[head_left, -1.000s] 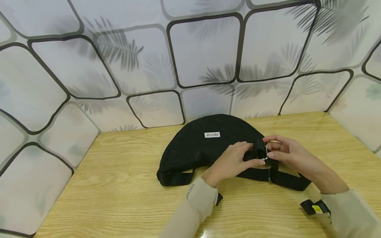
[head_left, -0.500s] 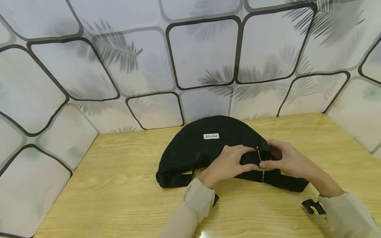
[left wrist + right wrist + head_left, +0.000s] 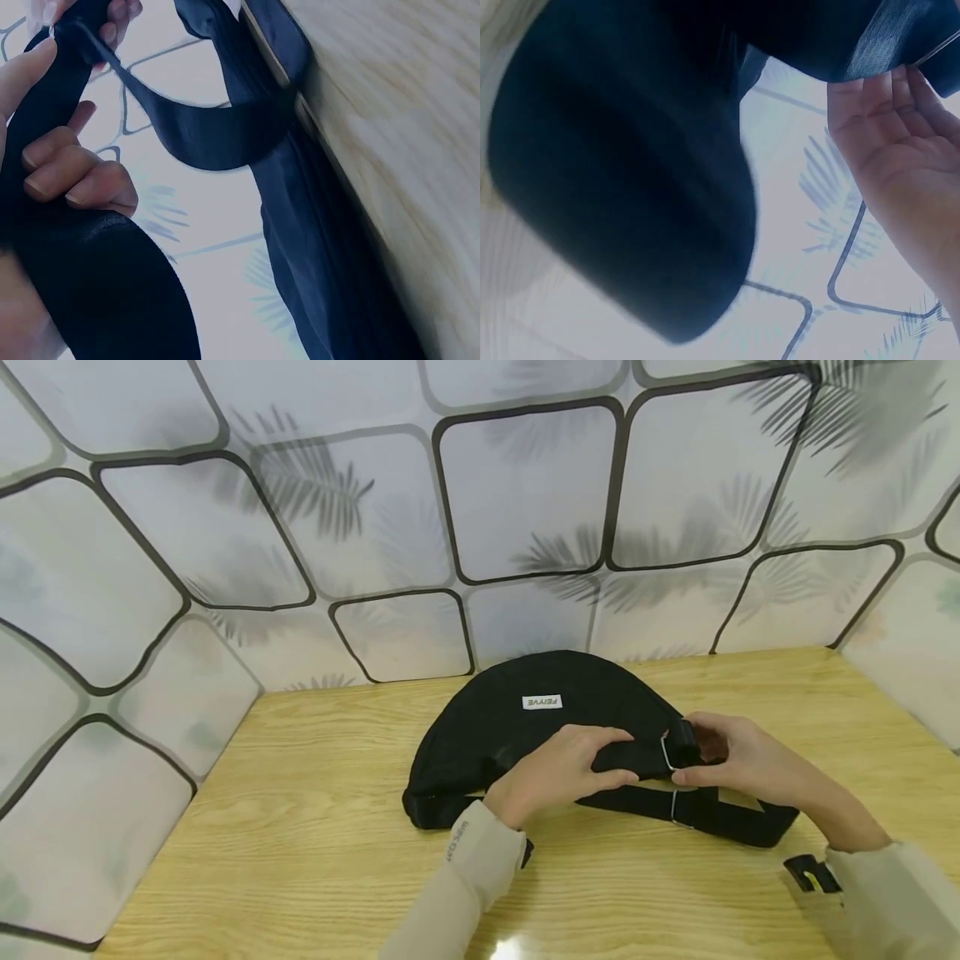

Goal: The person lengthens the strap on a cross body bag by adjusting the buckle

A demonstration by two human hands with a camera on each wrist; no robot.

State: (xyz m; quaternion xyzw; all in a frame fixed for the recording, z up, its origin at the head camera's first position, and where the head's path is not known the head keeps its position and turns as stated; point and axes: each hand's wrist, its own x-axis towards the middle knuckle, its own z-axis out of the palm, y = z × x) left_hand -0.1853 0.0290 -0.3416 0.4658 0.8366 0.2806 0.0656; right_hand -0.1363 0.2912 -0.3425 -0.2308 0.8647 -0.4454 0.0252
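A black half-moon waist bag [image 3: 480,727] with a white label lies on the wooden table against the patterned backdrop. My left hand [image 3: 555,768] grips its black webbing strap [image 3: 626,757]; in the left wrist view the fingers [image 3: 75,176] curl round the band and the thumb presses on it. Right of it, my right hand [image 3: 750,760] pinches a folded strap part beside a metal slider [image 3: 666,752]. In the right wrist view, webbing [image 3: 630,172] fills much of the picture. A second metal slider [image 3: 675,807] sits on the lower strap loop.
A black strap end with a yellow mark [image 3: 812,872] lies by my right sleeve. Another dark end [image 3: 528,853] shows beside my left cuff. The wooden table [image 3: 300,827] meets the patterned backdrop [image 3: 397,635] behind the bag.
My left hand has moved left along the strap, away from the slider, widening the gap between the hands. My right hand keeps its hold, with more of its fingers now behind the strap.
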